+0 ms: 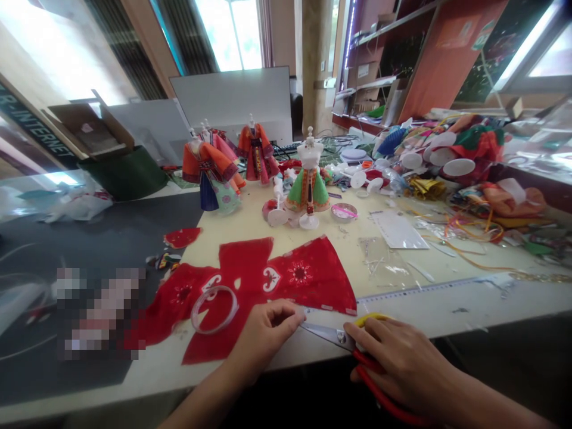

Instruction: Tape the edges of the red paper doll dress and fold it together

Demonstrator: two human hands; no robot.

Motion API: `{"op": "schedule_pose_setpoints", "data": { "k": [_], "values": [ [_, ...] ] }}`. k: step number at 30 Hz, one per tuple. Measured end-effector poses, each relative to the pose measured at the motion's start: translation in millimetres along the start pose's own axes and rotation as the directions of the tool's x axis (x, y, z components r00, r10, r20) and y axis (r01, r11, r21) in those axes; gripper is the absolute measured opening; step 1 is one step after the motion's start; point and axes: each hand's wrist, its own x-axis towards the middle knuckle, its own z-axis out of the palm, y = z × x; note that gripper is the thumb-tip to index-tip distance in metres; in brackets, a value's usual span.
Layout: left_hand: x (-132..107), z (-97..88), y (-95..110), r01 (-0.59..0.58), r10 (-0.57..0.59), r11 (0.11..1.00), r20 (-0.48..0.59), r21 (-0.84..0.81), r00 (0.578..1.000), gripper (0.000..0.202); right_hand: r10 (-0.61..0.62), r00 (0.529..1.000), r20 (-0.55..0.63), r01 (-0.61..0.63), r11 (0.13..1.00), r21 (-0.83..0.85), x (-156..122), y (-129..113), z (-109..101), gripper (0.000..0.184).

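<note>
My right hand [393, 351] is wrapped round the handles of a pair of scissors [329, 335], one handle red and one yellow. The blades point left, toward the fingertips of my left hand [272, 328]. Thumb and forefinger of that hand are pinched together by the blade tips; whatever is between them is too small to make out. Just beyond lies a red cloth garment piece [245, 262], spread flat, with white heart shapes and a flower motif. Small pale strips sit along its right lower edge. A clear ring [214, 310], like a tape roll, rests on its left part.
Small dress forms in orange robes [208, 164] and one in a green skirt [308, 187] stand behind the cloth. A ruler [388, 294] lies right, near a plastic bag [386, 262] and a white card [399, 229]. Fabric scraps [478, 149] are heaped at the back right.
</note>
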Motion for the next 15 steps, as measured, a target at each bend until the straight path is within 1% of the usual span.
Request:
{"op": "schedule_pose_setpoints", "data": {
  "k": [4,7,10,13,15],
  "values": [
    [-1,0.9,-1,-0.003,0.003,0.999,-0.004,-0.036,1.000,0.018,0.015,0.999,0.029,-0.015,1.000,0.008,-1,0,0,0.035],
    [-3,2.5,-1,0.005,-0.006,0.998,-0.009,-0.060,1.000,0.016,0.040,0.997,0.066,-0.042,0.998,0.035,-1,0,-3,0.043],
    [-4,5.2,2,0.023,-0.032,0.991,-0.063,-0.128,0.997,0.017,0.078,0.989,0.124,-0.089,0.993,0.082,-2,-5,-8,0.047],
    [-5,6.6,6,0.002,-0.033,0.974,-0.131,-0.226,0.991,0.019,0.102,0.973,0.207,-0.132,0.982,0.135,-4,-11,-14,0.044],
    [-5,5.4,7,0.011,-0.050,0.968,-0.152,-0.251,0.987,0.021,0.126,0.962,0.242,-0.167,0.973,0.159,-8,-13,-19,0.044]
  ]
}}
